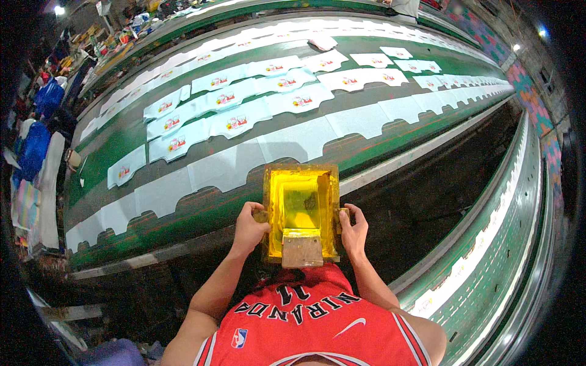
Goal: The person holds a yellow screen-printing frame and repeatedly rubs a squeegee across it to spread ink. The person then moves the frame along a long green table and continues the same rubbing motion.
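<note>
Plainly, your left hand [249,230] was clamped on the left side of the yellow frame [299,198] — thumb and fingers gripping at its edge — while your right hand [354,232] pinched the right side. You held it before your red jersey [305,326], a brown block [302,252] at its near end.

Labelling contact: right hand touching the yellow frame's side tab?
Touching: head view shows right hand gripping the side tab on the yellow frame, thumb over it.
</note>
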Motion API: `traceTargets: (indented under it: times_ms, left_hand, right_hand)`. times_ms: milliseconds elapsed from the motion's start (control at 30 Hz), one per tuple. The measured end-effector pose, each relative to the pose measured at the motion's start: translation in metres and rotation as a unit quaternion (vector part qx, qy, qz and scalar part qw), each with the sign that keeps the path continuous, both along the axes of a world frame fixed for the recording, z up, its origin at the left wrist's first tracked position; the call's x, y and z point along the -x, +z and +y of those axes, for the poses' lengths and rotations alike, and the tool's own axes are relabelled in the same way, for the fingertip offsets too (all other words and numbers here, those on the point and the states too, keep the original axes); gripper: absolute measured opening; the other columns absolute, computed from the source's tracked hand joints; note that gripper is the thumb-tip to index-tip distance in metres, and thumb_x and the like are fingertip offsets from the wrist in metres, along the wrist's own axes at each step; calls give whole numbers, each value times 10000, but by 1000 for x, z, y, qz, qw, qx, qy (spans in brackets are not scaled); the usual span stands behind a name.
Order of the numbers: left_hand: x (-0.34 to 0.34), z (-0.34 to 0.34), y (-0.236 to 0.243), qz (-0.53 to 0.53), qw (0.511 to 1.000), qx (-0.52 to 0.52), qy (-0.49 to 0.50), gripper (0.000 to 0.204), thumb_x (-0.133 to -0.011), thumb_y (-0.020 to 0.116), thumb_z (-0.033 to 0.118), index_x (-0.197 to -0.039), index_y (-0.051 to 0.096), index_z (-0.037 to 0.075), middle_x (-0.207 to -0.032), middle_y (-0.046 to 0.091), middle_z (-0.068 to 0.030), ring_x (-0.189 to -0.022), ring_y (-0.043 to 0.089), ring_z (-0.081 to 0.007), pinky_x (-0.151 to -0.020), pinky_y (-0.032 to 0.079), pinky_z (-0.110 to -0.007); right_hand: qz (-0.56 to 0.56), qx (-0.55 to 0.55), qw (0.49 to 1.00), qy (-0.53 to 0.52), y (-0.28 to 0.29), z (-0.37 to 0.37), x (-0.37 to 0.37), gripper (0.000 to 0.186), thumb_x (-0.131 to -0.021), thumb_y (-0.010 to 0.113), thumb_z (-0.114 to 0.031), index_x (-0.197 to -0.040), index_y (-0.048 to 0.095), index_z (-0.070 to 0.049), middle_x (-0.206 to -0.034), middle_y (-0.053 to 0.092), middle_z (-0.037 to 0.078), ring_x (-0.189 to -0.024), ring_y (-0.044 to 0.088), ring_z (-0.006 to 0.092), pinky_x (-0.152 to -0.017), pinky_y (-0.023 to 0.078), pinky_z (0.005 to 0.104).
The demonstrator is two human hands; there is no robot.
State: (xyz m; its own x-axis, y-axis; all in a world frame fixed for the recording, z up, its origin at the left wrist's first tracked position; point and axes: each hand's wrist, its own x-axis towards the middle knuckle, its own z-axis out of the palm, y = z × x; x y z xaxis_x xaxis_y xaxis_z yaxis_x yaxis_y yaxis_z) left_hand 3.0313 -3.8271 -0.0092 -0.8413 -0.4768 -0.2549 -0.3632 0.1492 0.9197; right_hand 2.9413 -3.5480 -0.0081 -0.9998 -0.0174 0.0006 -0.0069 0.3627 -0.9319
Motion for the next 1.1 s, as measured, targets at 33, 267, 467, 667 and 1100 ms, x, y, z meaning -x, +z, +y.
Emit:
traceTargets:
  times_ms: [33,267,467,667,1100]
  left_hand:
    - [-4,4,3,0,1000,9,2,545,-636,753,-36,-1148,577,22,-1017,641,-116,-995,621,-238,-882,502,-350]
    - [-20,22,30,-26,1000,17,1,523,-638,741,-53,-1128,576,23,-990,642,-104,-914,632,-221,-809,518,-343]
    - [-24,31,19,24,1000,8,-14,534,-618,744,-65,-1117,575,27,-988,640,-101,-919,629,-223,-820,523,-352]
    - [-27,39,-4,54,998,10,-31,513,-622,754,-58,-1093,570,31,-966,621,-82,-902,615,-211,-808,519,-349]
    - [-27,66,6,92,991,6,-94,554,-605,751,-82,-1113,562,33,-974,602,-49,-895,600,-182,-806,508,-332]
  right_hand:
    - [0,-2,1000,0,1,3,-3,325,-984,674,-189,-1219,658,34,-1092,707,118,-1018,638,178,-937,498,329]
    - [4,21,1000,8,-1,18,-16,319,-974,688,-182,-1216,666,25,-1080,706,104,-999,632,163,-922,498,318]
    - [1,39,999,-12,9,30,-29,299,-974,688,-174,-1197,674,25,-1026,702,83,-953,629,146,-889,503,303]
    - [23,27,999,-41,1,45,-38,275,-975,681,-159,-1178,676,26,-982,688,67,-912,614,138,-846,502,302]
    - [27,56,994,-94,0,74,-53,271,-961,705,-203,-1100,691,30,-931,726,113,-859,641,158,-809,521,336]
